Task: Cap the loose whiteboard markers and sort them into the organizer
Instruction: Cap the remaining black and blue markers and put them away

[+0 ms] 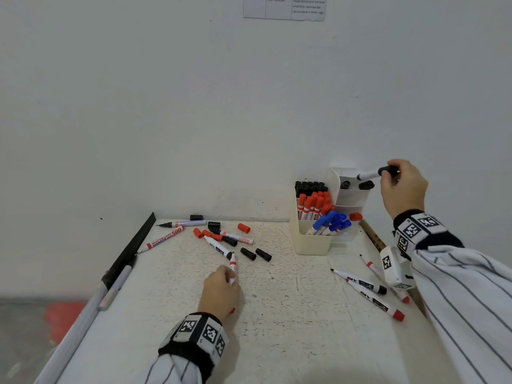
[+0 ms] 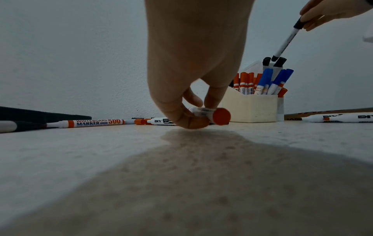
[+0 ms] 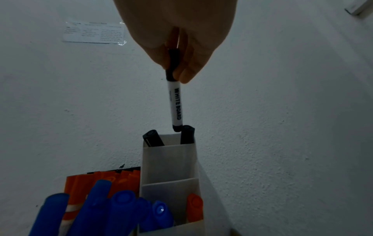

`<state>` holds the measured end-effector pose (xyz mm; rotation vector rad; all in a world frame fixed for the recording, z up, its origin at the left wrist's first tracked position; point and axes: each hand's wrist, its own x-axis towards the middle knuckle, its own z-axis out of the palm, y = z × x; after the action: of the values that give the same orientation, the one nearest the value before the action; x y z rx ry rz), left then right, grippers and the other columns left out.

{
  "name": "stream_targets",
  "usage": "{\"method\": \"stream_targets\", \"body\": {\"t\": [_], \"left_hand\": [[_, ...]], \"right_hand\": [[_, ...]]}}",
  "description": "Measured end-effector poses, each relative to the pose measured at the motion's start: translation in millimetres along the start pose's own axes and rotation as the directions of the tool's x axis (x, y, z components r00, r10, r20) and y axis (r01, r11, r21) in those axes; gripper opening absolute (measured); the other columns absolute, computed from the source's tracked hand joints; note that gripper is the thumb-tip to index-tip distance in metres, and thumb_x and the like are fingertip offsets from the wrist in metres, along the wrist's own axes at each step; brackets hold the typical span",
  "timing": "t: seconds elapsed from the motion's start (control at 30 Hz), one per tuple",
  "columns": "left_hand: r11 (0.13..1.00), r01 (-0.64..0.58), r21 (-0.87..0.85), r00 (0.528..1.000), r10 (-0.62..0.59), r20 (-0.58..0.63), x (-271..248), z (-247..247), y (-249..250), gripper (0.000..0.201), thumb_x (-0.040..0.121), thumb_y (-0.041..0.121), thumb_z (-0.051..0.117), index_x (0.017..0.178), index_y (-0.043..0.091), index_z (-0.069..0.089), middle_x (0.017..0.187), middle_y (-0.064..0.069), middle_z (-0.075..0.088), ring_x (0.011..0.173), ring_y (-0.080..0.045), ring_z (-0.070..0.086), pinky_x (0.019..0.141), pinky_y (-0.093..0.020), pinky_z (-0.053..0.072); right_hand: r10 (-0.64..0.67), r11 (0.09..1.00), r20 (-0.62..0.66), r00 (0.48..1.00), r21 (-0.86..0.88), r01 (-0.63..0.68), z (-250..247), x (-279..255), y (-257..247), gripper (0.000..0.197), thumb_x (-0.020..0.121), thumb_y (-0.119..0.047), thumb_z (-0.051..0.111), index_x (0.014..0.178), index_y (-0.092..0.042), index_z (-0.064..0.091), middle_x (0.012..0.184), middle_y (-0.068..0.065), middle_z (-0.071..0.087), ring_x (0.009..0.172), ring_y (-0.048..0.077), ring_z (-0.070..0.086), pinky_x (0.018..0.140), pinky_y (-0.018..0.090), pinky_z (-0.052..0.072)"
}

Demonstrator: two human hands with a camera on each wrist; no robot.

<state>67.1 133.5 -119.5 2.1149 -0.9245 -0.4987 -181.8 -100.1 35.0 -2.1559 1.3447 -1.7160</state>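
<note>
While the speckled white table (image 1: 291,300) carries a scatter of loose markers and caps, the cream plastic organizer (image 1: 313,242) stands at its far right corner against the wall, with a taller translucent white divided section (image 3: 169,161) joined on its right side. Black-capped markers (image 1: 310,186) fill the back of the cream part, red-capped markers (image 1: 314,203) stand in front of them, and blue-capped markers (image 1: 333,221) lean in the front. In the divided section, two black-capped markers (image 3: 153,138) stand in the rearmost compartment, the middle one looks bare, and one red-capped marker (image 3: 194,206) sits in the nearest. The right hand (image 1: 403,187) pinches a slim white whiteboard marker with a black cap (image 3: 175,103) by its capped end, its lower tip just above the rearmost compartment, beside one of the markers there. The left hand (image 1: 221,292) rests low on the table with fingers curled round a white marker with a red end plug (image 2: 219,116), which lies on the surface. Uncapped markers (image 1: 219,246) lie mid-table among loose red caps (image 1: 243,228) and loose black caps (image 1: 263,254); three more uncapped markers (image 1: 374,300) lie near the right edge.
</note>
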Motion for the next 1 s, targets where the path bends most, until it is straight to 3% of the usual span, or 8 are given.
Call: {"method": "stream_targets", "body": {"t": [0.17,0.3,0.4,0.53,0.6,0.8,0.93,1.0], "left_hand": [[0.997,-0.009,-0.071,0.999,0.007,-0.031,-2,-2,4,0.012,0.091,0.011,0.052,0.103,0.015,0.051,0.102,-0.001,0.052,0.088,-0.013,0.049,0.062,-0.015,0.039],[0.997,-0.01,-0.074,1.0,0.008,-0.024,-3,-3,5,0.017,0.092,0.012,0.052,0.108,0.01,0.053,0.106,-0.003,0.054,0.086,-0.011,0.05,0.062,-0.013,0.038],[0.997,-0.007,-0.075,1.0,0.005,-0.024,-4,-4,5,0.017,0.091,0.012,0.053,0.108,0.01,0.053,0.11,-0.005,0.056,0.092,-0.013,0.051,0.073,-0.019,0.04],[0.998,-0.004,-0.067,1.0,0.002,-0.016,-6,-5,6,0.017,0.092,0.012,0.053,0.109,0.009,0.053,0.108,-0.003,0.055,0.089,-0.012,0.05,0.068,-0.015,0.038],[0.998,-0.007,-0.07,1.0,0.006,-0.019,-5,-4,5,0.017,0.091,0.013,0.054,0.107,0.009,0.053,0.11,-0.005,0.056,0.091,-0.012,0.049,0.073,-0.018,0.038],[0.994,-0.004,-0.107,0.999,0.0,-0.034,-4,-3,4,0.015,0.09,0.013,0.055,0.105,0.011,0.054,0.111,-0.005,0.057,0.094,-0.013,0.05,0.077,-0.02,0.038],[0.995,0.001,-0.099,1.0,-0.004,-0.028,-3,-2,3,0.017,0.091,0.014,0.055,0.108,0.012,0.054,0.112,-0.004,0.056,0.094,-0.011,0.049,0.077,-0.019,0.038],[0.995,0.003,-0.102,1.0,-0.006,-0.024,-3,-2,3,0.016,0.091,0.013,0.055,0.107,0.012,0.054,0.112,-0.004,0.056,0.095,-0.011,0.049,0.077,-0.019,0.038]], "right_hand": [[-0.07,0.997,0.045,0.997,0.047,0.068,6,1,-5,0.027,0.089,-0.004,0.052,0.114,0.002,0.058,0.109,0.022,0.062,0.095,0.033,0.06,0.084,0.028,0.047],[-0.046,0.996,0.082,0.996,-0.072,0.052,6,3,-7,0.028,0.091,-0.002,0.047,0.117,0.004,0.057,0.113,0.025,0.059,0.103,0.037,0.056,0.093,0.033,0.041],[-0.084,0.994,0.044,0.995,-0.072,0.087,6,4,-10,0.029,0.091,-0.001,0.045,0.117,0.004,0.055,0.113,0.027,0.056,0.104,0.038,0.054,0.093,0.034,0.04],[-0.152,0.988,0.061,0.986,-0.012,0.153,13,5,-11,0.029,0.089,-0.002,0.047,0.116,0.005,0.056,0.109,0.027,0.059,0.097,0.039,0.057,0.091,0.038,0.043],[-0.15,0.987,0.101,0.983,-0.037,0.154,16,5,-11,0.029,0.09,0.0,0.046,0.117,0.005,0.056,0.109,0.027,0.058,0.099,0.039,0.056,0.092,0.038,0.042],[-0.096,0.994,0.018,0.995,-0.044,0.096,19,2,-15,0.031,0.089,0.004,0.04,0.115,0.007,0.056,0.116,0.029,0.051,0.102,0.039,0.053,0.091,0.027,0.038],[-0.195,0.981,-0.001,0.981,-0.004,0.195,21,3,-15,0.03,0.088,0.004,0.042,0.114,0.009,0.056,0.11,0.031,0.054,0.1,0.04,0.054,0.089,0.014,0.032],[-0.23,0.972,0.044,0.972,-0.03,0.232,22,3,-14,0.03,0.088,0.004,0.042,0.114,0.009,0.056,0.11,0.031,0.055,0.1,0.04,0.054,0.092,0.022,0.036]]}}
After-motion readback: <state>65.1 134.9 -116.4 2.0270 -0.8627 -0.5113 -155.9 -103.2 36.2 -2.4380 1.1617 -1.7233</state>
